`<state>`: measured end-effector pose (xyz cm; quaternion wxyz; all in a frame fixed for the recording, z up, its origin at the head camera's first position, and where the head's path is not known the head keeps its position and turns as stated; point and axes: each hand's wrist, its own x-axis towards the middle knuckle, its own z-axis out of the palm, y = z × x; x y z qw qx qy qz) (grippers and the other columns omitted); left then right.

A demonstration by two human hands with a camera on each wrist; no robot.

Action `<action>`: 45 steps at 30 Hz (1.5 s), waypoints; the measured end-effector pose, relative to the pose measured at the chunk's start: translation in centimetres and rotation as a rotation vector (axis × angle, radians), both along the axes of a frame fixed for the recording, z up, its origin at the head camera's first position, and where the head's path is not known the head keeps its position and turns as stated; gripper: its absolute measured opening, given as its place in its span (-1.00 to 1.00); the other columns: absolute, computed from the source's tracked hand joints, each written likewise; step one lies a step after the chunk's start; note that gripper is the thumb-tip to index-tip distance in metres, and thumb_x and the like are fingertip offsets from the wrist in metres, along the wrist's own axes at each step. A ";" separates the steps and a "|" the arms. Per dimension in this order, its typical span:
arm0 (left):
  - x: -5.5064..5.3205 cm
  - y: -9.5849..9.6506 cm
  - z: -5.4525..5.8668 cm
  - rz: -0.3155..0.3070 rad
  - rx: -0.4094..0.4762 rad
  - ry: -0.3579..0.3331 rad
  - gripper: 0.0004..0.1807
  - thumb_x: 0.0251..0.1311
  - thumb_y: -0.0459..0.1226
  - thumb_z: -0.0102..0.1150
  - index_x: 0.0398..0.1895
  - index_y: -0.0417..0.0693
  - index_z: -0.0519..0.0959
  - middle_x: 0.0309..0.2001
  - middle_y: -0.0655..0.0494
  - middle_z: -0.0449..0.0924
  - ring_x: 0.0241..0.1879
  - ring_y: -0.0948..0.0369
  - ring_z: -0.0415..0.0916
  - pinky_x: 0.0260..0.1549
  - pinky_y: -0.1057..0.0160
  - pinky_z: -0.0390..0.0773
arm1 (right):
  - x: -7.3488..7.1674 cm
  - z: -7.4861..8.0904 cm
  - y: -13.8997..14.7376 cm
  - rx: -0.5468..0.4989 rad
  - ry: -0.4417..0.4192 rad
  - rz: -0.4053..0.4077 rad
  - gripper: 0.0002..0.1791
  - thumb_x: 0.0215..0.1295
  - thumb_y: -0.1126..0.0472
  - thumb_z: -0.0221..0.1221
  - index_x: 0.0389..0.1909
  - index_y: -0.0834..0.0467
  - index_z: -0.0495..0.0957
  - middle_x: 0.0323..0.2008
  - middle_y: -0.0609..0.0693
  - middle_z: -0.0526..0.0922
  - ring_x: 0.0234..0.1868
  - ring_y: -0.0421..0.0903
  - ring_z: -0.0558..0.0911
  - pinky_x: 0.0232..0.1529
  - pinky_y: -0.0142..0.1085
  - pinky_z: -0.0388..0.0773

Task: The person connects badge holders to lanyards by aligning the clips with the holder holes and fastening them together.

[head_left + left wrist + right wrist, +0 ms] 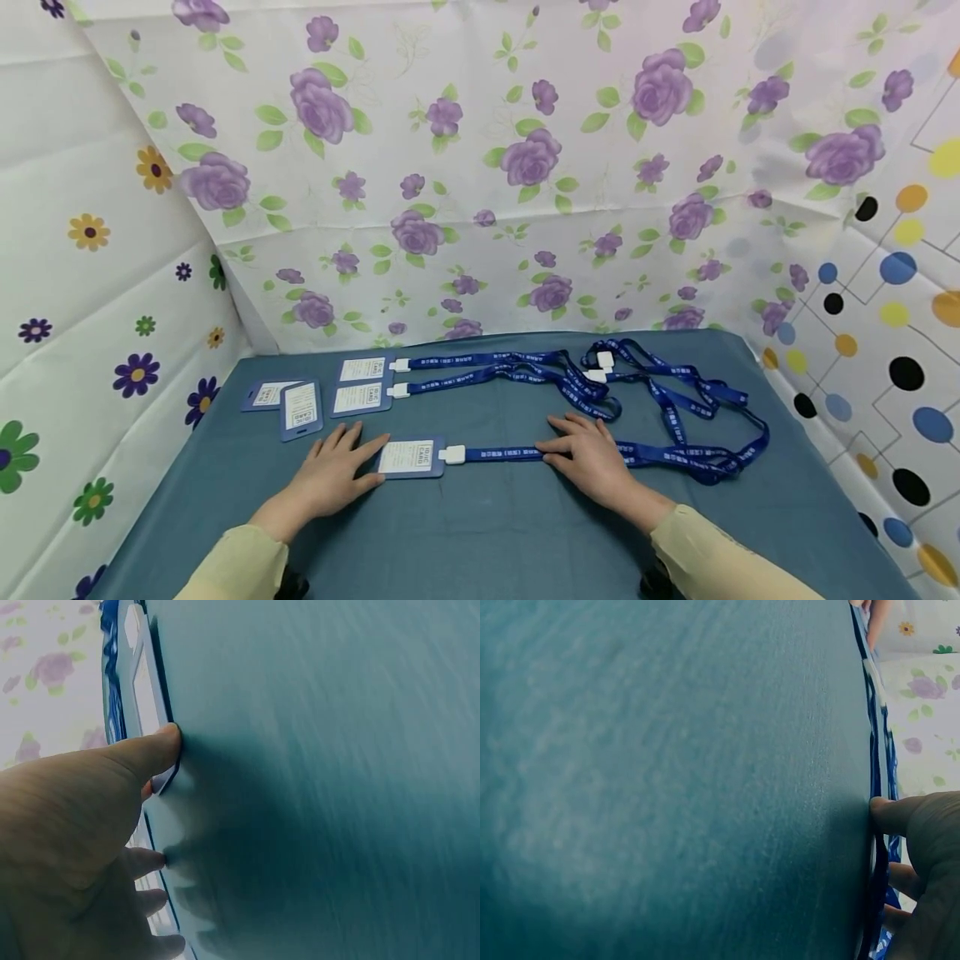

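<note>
A blue ID card holder with a white card lies flat toward the front. My left hand has its thumb and index finger at the two corners of its left end; in the left wrist view the thumb presses on its edge. A white clip joins the holder to a blue printed lanyard running right. My right hand pinches this strap between thumb and index finger, its other fingers spread beyond. In the right wrist view the thumb meets the strap's near edge.
Behind, two more card holders lie one above the other, their lanyards stretched right. Two loose holders overlap at the left. Lanyard loops tangle at the right, with white clips. Floral cloth walls the blue-green table.
</note>
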<state>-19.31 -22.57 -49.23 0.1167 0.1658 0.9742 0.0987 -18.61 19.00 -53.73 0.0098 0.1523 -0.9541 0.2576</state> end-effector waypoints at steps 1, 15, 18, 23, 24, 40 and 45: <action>0.0 -0.5 0.0 0.003 -0.003 0.000 -0.28 0.38 0.10 0.23 0.54 0.13 0.36 0.53 -0.37 0.10 0.50 -0.41 -0.08 0.32 -0.54 -0.05 | 0.0 0.0 0.0 0.001 0.002 0.001 -0.73 0.36 0.07 0.36 0.06 -0.15 0.77 0.42 0.03 0.46 0.51 0.16 0.25 0.46 0.37 -0.11; 0.5 -3.0 0.4 0.015 -0.036 0.101 -0.18 0.33 -0.02 0.32 0.57 -0.12 0.27 0.50 -0.45 0.10 0.47 -0.45 -0.03 0.32 -0.53 -0.02 | 0.0 0.1 0.0 0.014 0.013 0.009 -0.73 0.36 0.07 0.36 0.06 -0.16 0.77 0.41 0.04 0.47 0.51 0.17 0.26 0.44 0.39 -0.08; 2.0 -0.9 0.2 -0.062 -0.007 0.143 -0.16 0.35 -0.02 0.29 0.58 -0.14 0.22 0.51 -0.40 0.12 0.47 -0.40 0.02 0.33 -0.50 0.02 | 0.1 0.2 0.0 0.012 0.006 0.013 -0.73 0.37 0.08 0.35 0.06 -0.15 0.77 0.41 0.04 0.46 0.51 0.17 0.25 0.45 0.39 -0.09; 4.8 3.0 0.3 -0.114 0.007 -0.045 -0.17 0.43 0.19 0.08 0.62 -0.01 0.20 0.60 -0.18 0.02 0.57 -0.23 -0.10 0.41 -0.41 -0.06 | 0.1 0.3 0.2 0.024 0.005 0.033 -0.72 0.39 0.12 0.34 0.08 -0.14 0.76 0.42 0.05 0.45 0.51 0.19 0.24 0.43 0.40 -0.09; 5.0 3.4 0.2 -0.109 -0.004 -0.071 -0.16 0.43 0.23 0.05 0.62 0.01 0.20 0.61 -0.14 0.01 0.57 -0.20 -0.11 0.41 -0.41 -0.06 | 0.1 0.3 0.3 0.030 0.009 0.042 -0.71 0.39 0.13 0.33 0.09 -0.15 0.76 0.42 0.06 0.45 0.51 0.20 0.25 0.43 0.41 -0.08; 3.8 2.8 -0.8 -0.015 -0.095 -0.051 -0.14 0.46 0.25 -0.03 0.63 -0.04 0.15 0.62 -0.07 0.00 0.58 -0.16 -0.10 0.38 -0.47 -0.11 | 0.6 0.2 1.9 0.151 0.087 0.201 -0.62 0.49 0.18 0.22 0.26 -0.11 0.65 0.44 0.09 0.42 0.49 0.27 0.27 0.39 0.41 0.06; 3.2 2.7 -0.8 0.010 -0.100 -0.032 -0.14 0.46 0.24 -0.02 0.61 -0.08 0.18 0.61 -0.12 0.03 0.56 -0.21 -0.06 0.35 -0.51 -0.10 | 0.7 0.2 2.1 0.191 0.122 0.224 -0.62 0.49 0.18 0.22 0.28 -0.09 0.65 0.43 0.11 0.43 0.46 0.26 0.32 0.39 0.36 0.16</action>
